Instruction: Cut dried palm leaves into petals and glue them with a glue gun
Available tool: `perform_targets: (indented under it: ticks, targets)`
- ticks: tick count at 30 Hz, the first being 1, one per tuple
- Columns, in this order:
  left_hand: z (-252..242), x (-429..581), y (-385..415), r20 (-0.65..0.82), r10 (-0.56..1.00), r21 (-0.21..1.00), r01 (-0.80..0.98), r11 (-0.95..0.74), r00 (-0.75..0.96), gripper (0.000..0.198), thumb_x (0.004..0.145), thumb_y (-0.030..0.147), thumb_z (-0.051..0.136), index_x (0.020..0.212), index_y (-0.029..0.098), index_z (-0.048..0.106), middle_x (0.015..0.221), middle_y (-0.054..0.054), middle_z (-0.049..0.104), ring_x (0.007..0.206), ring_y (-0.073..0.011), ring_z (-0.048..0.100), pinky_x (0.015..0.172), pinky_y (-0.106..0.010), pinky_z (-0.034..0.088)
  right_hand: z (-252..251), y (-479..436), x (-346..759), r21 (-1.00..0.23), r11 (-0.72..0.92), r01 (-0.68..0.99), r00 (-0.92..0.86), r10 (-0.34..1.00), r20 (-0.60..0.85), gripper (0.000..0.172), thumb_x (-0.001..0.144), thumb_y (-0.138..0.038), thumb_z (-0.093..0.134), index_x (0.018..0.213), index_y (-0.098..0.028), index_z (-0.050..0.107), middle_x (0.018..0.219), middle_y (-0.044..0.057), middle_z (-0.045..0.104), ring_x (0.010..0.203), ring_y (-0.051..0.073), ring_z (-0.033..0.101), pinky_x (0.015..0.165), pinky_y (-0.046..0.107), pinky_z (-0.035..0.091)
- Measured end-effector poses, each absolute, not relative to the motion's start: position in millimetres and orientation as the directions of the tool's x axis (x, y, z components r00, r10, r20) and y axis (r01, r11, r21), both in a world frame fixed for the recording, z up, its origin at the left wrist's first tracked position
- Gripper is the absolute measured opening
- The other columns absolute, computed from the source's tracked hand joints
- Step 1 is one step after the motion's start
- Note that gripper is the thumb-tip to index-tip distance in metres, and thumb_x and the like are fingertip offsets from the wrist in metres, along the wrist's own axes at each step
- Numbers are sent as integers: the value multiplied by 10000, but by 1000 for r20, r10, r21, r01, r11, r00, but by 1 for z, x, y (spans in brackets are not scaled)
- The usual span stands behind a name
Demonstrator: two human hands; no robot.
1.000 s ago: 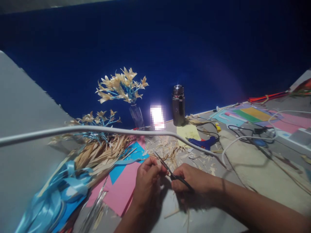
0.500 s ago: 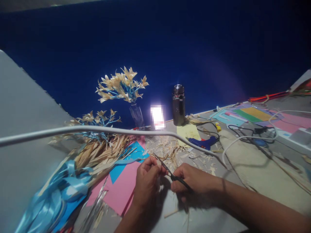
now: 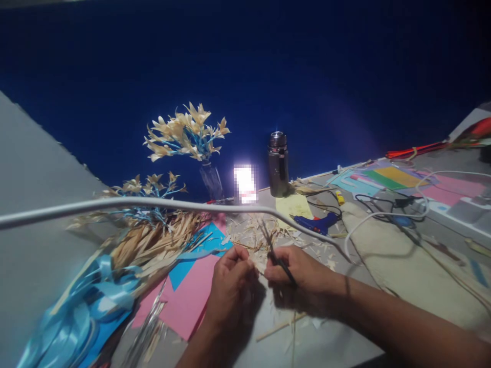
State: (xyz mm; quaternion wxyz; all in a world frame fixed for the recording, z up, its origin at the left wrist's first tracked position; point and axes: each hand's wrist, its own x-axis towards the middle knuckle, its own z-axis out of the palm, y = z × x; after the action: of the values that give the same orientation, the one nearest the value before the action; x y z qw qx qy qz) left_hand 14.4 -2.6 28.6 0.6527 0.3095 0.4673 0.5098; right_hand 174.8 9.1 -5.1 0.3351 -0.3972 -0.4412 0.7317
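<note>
Fingers point(image 3: 241, 254) of the left hand point(image 3: 230, 286) are pinched together in front of the vacuum flask point(image 3: 278, 166), on the person's side of it; whether a sliver sits between them is too small to tell. Closed around the handles of dark scissors point(image 3: 279, 263), the right hand point(image 3: 297, 268) is also in front of the flask, its blades pointing towards the flask and too blurred to show whether they are parted. The likeliest trouble is a nicked left fingertip, since the blades lie just beside that pinch and a small slip of the right wrist would bring them over. Light shavings point(image 3: 253, 235), scattered in front of the flask, could easily swallow a dropped sliver, being much the same colour, and the white cable point(image 3: 161, 204) crossing the view in front of the flask might snag a lifted hand. Around the flask the worktop point(image 3: 280, 345) is crowded: a blue glue gun point(image 3: 318, 224) in front and to its right, pink card point(image 3: 192, 296) and pale blue ribbon point(image 3: 111, 291) in front and to its left, and a glass vase point(image 3: 210, 180) of cream artificial flowers point(image 3: 184, 130) to its left. Behind the flask rises a deep blue wall point(image 3: 268, 61), and the room is dim
</note>
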Motion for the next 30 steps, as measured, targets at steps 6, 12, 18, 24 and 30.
perform_targets:
  ticks: [6,12,18,24,30]
  targets:
    - [12,13,-7,-267,937,897,-299,327,224,281,630,227,826,648,190,547,485,47,519,425,-76,439,449,-186,307,6,7,177,-929,-210,-305,-334,937,-103,354,636,-287,891,841,-162,631,719,-32,609,619,99,539,573,212,422]
    - [8,18,-7,-254,922,830,-423,363,293,272,682,218,845,685,183,575,520,52,513,470,-77,462,496,-190,331,3,5,176,-906,-200,-373,-328,942,-74,370,618,-277,914,803,-170,613,691,-36,611,605,114,575,596,231,456]
    - [13,23,-6,-254,899,768,-490,412,357,327,608,256,912,629,151,603,572,3,577,532,-105,535,544,-226,428,-6,5,169,-762,-268,-590,-401,916,-11,324,676,-245,891,828,-168,615,713,-14,651,643,133,639,663,251,513]
    - [10,27,-6,-263,912,746,-533,400,316,328,600,282,926,710,156,643,571,-2,606,491,-114,535,499,-235,435,-9,8,166,-735,-218,-641,-301,953,-21,327,669,-267,895,813,-175,616,678,-31,641,575,136,635,603,263,540]
    - [12,28,-8,-288,934,765,-536,357,211,366,573,272,932,719,170,612,554,8,614,474,-111,539,484,-218,418,2,1,165,-746,-249,-618,-305,950,-64,400,636,-300,929,808,-179,589,653,-35,645,583,132,638,605,244,512]
